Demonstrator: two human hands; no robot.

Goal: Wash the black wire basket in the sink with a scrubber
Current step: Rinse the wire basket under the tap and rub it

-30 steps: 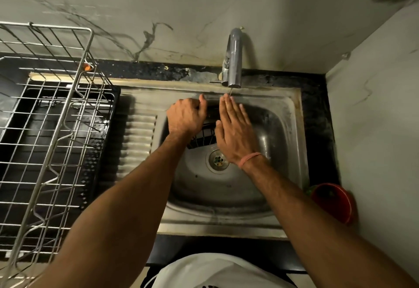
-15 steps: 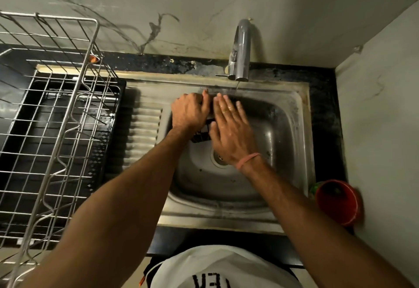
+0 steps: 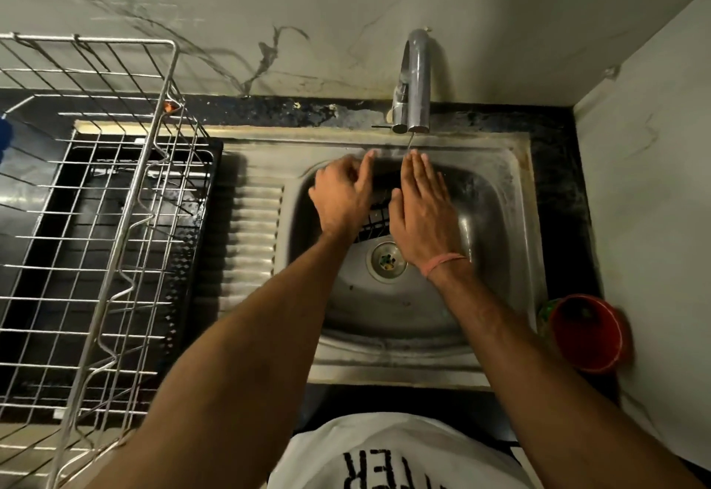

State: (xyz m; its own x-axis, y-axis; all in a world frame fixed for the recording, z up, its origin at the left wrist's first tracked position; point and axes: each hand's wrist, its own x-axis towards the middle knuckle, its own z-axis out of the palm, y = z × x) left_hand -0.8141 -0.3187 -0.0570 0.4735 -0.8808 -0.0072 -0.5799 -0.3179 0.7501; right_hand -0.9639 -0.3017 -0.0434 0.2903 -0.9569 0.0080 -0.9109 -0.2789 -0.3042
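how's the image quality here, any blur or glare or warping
Head view: dim, warm light; left hand motion-blurred, right hand sharper; black wire basket mostly lost in shadow between them; glare streaks on the steel sink basin; wide-angle lens bows the silver wire dish rack and counter edges.

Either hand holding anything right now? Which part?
The left hand grips the black wire basket at its left side in the sink. The right hand lies flat on it, fingers straight, gripping nothing.
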